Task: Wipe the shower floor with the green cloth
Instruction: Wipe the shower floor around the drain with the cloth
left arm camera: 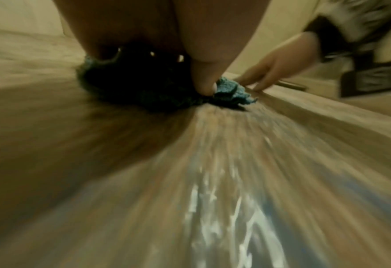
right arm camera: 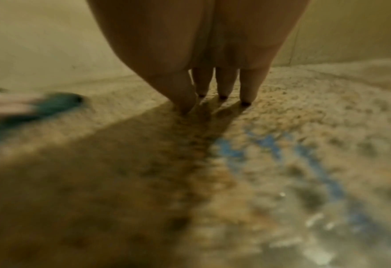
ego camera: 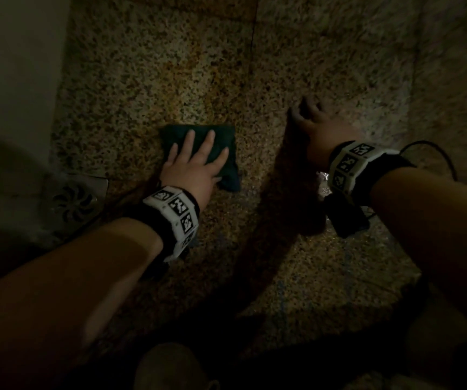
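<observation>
Head view shows the green cloth (ego camera: pixel 202 153) folded into a pad on the speckled shower floor (ego camera: pixel 311 66), with the left hand (ego camera: pixel 195 167) pressing flat on it, fingers straight and spread rather than curled round it. Because nothing pinches the cloth, a hard sweep could likely let the hand slide off or let the pad bunch; the left wrist view shows a loose corner already sticking out beside the thumb. The right hand (ego camera: pixel 325 128) props on the floor well to the right, fingertips down and holding nothing. The floor near it glistens wet, so that bracing hand might slip under body weight. A metal drain (ego camera: pixel 72 204) sits to the left, and its edge could snag the cloth.
</observation>
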`<action>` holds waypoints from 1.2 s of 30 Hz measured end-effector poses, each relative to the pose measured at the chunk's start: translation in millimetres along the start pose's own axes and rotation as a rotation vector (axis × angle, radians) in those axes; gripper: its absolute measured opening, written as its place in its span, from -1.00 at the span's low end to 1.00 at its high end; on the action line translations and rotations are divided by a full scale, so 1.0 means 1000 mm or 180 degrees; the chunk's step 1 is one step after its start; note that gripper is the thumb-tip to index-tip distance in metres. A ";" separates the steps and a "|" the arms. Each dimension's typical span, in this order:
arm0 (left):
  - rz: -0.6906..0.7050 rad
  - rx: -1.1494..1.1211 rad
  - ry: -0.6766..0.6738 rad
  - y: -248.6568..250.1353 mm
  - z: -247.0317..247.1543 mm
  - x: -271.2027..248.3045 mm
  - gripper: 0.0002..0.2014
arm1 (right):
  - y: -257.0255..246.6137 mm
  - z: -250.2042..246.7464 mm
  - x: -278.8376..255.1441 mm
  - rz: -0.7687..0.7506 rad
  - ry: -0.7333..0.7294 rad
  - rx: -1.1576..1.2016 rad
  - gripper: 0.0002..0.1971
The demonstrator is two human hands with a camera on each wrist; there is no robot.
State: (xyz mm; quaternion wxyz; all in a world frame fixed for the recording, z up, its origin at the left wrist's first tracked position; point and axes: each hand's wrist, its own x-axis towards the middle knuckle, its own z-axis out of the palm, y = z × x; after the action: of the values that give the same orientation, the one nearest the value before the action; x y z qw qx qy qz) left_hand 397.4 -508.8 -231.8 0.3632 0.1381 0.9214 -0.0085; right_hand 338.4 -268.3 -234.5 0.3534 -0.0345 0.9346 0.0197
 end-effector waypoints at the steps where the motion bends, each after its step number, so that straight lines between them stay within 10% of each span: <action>1: 0.0012 -0.0040 0.0037 0.004 -0.006 0.007 -0.49 | -0.001 0.000 -0.002 0.0015 -0.0036 0.0092 -0.17; 36: 0.0618 0.0383 -0.0025 0.070 0.002 0.010 -0.47 | 0.014 -0.010 0.005 -0.0355 -0.0276 -0.0155 -0.25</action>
State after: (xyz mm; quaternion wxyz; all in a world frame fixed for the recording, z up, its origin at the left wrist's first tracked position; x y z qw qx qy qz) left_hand 410.0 -439.1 -233.9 0.3569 0.2482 0.9001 -0.0291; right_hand 327.0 -255.4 -230.1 0.3932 -0.0942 0.9143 0.0242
